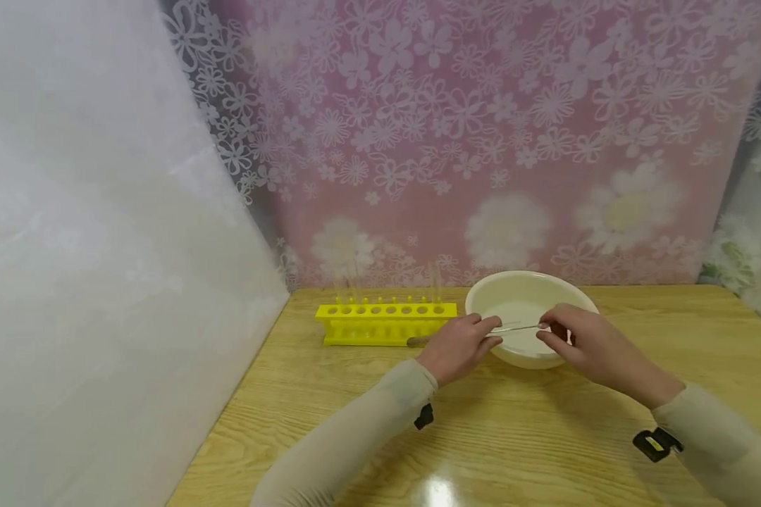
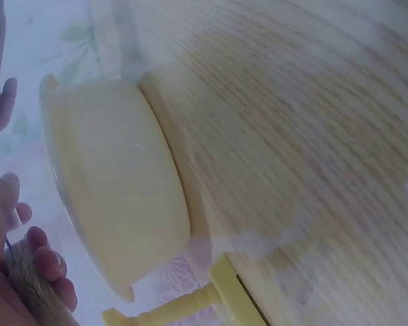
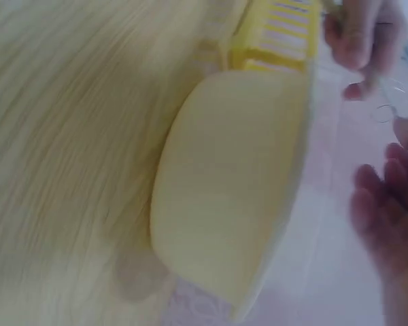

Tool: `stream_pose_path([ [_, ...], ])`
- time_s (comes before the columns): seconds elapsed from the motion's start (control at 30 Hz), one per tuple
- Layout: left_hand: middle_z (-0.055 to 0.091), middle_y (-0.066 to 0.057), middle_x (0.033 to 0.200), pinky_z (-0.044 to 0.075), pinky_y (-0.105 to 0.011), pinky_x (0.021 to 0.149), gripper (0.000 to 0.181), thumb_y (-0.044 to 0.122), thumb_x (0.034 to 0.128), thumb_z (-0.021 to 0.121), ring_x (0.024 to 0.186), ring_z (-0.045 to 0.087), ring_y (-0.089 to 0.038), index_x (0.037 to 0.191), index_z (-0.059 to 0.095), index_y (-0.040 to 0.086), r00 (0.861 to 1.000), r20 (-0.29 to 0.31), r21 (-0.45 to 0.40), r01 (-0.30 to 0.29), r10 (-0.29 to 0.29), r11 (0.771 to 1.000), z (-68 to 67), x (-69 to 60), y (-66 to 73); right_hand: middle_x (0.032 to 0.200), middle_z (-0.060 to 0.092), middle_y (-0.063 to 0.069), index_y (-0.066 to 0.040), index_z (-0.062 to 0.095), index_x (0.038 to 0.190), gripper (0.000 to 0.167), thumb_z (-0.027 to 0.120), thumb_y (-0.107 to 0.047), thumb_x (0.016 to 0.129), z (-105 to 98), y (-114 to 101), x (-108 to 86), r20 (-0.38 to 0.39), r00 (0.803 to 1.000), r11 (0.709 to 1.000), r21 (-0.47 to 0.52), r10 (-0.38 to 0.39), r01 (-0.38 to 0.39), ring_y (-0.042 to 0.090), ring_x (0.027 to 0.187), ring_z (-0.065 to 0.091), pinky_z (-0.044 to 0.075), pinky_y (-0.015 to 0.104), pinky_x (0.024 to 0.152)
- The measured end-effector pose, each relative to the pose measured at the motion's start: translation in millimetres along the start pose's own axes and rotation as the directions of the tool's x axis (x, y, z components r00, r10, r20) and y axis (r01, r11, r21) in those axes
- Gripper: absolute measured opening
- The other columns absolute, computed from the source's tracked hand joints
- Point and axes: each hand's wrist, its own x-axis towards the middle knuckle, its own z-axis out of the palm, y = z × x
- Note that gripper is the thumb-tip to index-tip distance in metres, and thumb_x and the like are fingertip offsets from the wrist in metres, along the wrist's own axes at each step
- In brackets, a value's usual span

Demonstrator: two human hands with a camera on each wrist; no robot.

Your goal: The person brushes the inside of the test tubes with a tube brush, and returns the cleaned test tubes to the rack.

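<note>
A test tube brush stretches between both hands over the white basin [image 1: 529,359]. My left hand [image 1: 458,346] curls round the brush; its brownish bristles [image 2: 32,285] run through the palm, and the bristle end [image 1: 416,341] sticks out on the left. Something clear shows at the left fingertips, too blurred to name. On the right, my right hand [image 1: 586,343] pinches the far end of the thin wire handle [image 1: 516,329] between thumb and fingers. A wire loop [image 3: 386,113] appears by the right thumb in the right wrist view.
Left of the basin stands a yellow test tube rack [image 1: 387,317], with several clear glass tubes [image 1: 435,285] upright in it. Everything rests on a wood-grain table [image 1: 501,436]. A flowered pink curtain [image 1: 418,141] hangs behind, and a white sheet [image 1: 101,246] borders the left side.
</note>
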Motion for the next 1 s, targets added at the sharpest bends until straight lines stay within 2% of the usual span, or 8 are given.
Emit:
stream_pose_path([
  [0.1,0.056,0.009,0.086,0.039,-0.011,0.063,0.026,0.035,0.1063,0.049,0.068,0.047,0.001,0.125,0.060,0.021,1.000,0.019,-0.049,0.002,-0.001,0.999,0.2,-1.7,-0.8,0.082,0.053,-0.012,-0.013,0.066,0.095,0.020,0.058,-0.029,0.103,1,4,-0.1,-0.067,0.975,0.962,-0.189,-0.211,0.196,-0.003,0.066,0.044,0.039,0.013,0.057],
  [0.23,0.057,0.010,0.089,0.040,-0.009,0.065,0.027,0.036,0.1071,0.047,0.071,0.048,0.002,0.127,0.059,0.021,0.999,0.043,-0.088,-0.001,0.005,0.996,0.4,-3.1,-1.5,0.083,0.056,-0.002,-0.008,0.065,0.092,0.047,0.033,-0.036,0.111,1,9,2.3,-0.075,0.906,0.862,-0.351,-0.416,0.366,0.007,0.064,0.052,0.045,0.023,0.052],
  [0.33,0.058,0.010,0.092,0.040,-0.009,0.066,0.029,0.036,0.1075,0.046,0.072,0.048,0.003,0.129,0.058,0.021,0.998,0.058,-0.101,0.007,-0.001,0.995,0.5,-4.2,-2.0,0.082,0.057,0.001,-0.007,0.064,0.091,0.044,0.033,-0.030,0.112,3,12,4.1,-0.080,0.869,0.815,-0.398,-0.488,0.421,0.012,0.064,0.056,0.047,0.028,0.050],
  [0.47,0.058,0.010,0.091,0.041,-0.009,0.066,0.028,0.036,0.1073,0.046,0.072,0.049,0.002,0.127,0.059,0.020,0.999,0.053,-0.094,0.003,0.002,0.996,-0.4,-5.0,-2.8,0.079,0.057,-0.001,-0.008,0.064,0.088,0.045,0.035,-0.032,0.111,7,12,4.5,-0.107,0.876,0.835,-0.375,-0.471,0.403,0.009,0.061,0.053,0.044,0.025,0.048],
  [0.63,0.056,0.008,0.088,0.040,-0.011,0.065,0.025,0.035,0.1066,0.049,0.069,0.047,0.000,0.122,0.060,0.019,1.000,0.019,-0.047,-0.018,0.019,0.999,-2.0,-4.9,-2.7,0.078,0.057,-0.008,-0.013,0.067,0.088,0.024,0.054,-0.024,0.105,9,5,0.3,-0.117,0.945,0.934,-0.233,-0.305,0.272,0.000,0.061,0.044,0.039,0.017,0.054],
  [0.8,0.054,0.008,0.087,0.040,-0.011,0.063,0.024,0.034,0.1065,0.049,0.067,0.046,0.000,0.122,0.060,0.019,0.999,-0.006,0.006,-0.043,0.043,0.999,-1.5,-5.1,-2.5,0.067,0.045,-0.016,-0.020,0.062,0.081,0.023,0.066,-0.002,0.095,10,-7,-2.2,-0.062,0.998,0.998,0.057,0.018,-0.014,-0.002,0.055,0.033,0.033,0.016,0.055],
  [0.9,0.055,0.008,0.086,0.039,-0.011,0.063,0.024,0.034,0.1056,0.052,0.066,0.046,0.000,0.121,0.060,0.018,0.998,-0.017,0.044,-0.061,0.062,0.997,-1.5,-4.5,-1.9,0.059,0.040,-0.011,-0.012,0.058,0.075,0.029,0.055,-0.012,0.104,9,-12,-1.4,0.076,0.966,0.916,0.305,0.248,-0.260,0.006,0.046,0.033,0.035,0.025,0.048],
  [1.0,0.055,0.007,0.084,0.038,-0.011,0.062,0.023,0.034,0.1044,0.055,0.065,0.046,-0.001,0.119,0.060,0.017,0.997,-0.024,0.082,-0.068,0.071,0.994,-3.1,-2.7,-1.2,0.055,0.040,-0.003,0.005,0.055,0.079,0.043,0.047,-0.026,0.108,5,-15,1.9,0.263,0.861,0.683,0.526,0.436,-0.507,0.017,0.044,0.036,0.037,0.036,0.046],
])
